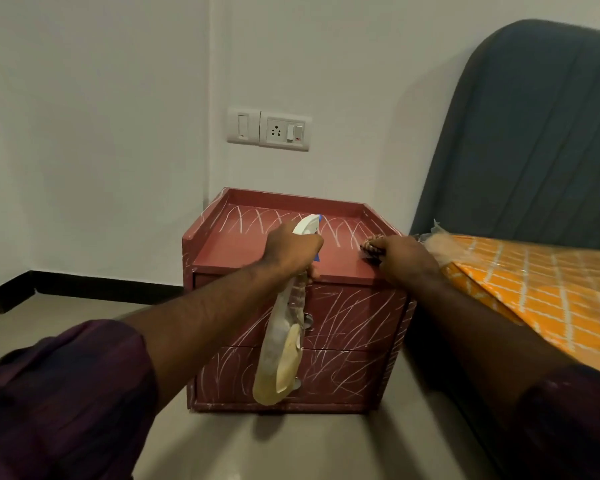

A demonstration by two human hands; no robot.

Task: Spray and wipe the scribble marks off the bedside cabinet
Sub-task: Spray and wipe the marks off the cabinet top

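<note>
Currently, a spray bottle (283, 344) is gripped around its neck by the left hand (291, 252). Its white trigger head is aimed over the cabinet top, and its clear body hangs down in front of the drawers. A small patterned cloth (370, 248) is bunched in the curled fingers of the right hand (405, 258), which is set on the front right corner of the top surface. Both hands are held over the bedside cabinet (229, 252), a red-brown two-drawer unit placed on the floor between the wall and the bed (541, 296).

White scribble marks (347, 327) are seen as looping arcs across the rear half of the top. Denser strokes are spread over both drawer fronts and along the side edges. The front strip of the top is seen bare of marks; whether it has been wiped or was never marked cannot be told. No wet sheen or mist can be made out.

The task is judged to be near its start. Spraying the top is taken as the step in hand, and nearly all the marks, on the top, drawers and sides, are left to be wiped.
</note>
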